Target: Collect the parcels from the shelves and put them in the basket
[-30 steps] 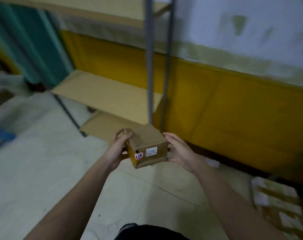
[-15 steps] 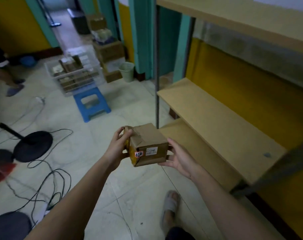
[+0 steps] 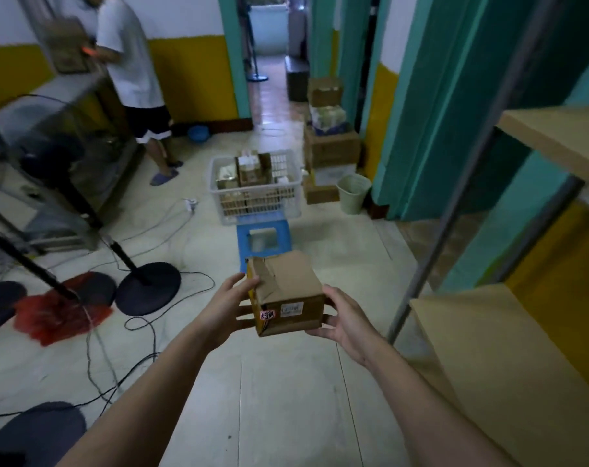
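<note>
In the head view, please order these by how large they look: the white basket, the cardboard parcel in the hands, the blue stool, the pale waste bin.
1. white basket
2. cardboard parcel, though being nearest the camera enlarges it
3. blue stool, partly hidden by the parcel, so unsure
4. pale waste bin

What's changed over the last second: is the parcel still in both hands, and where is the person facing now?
The view has swung left, from the yellow wall and shelves to the room. The white basket on the blue stool now lies straight ahead; the shelves sit at right. Nothing was taken or released: the left hand and right hand still hold the cardboard parcel by its sides, label facing the camera.
</note>
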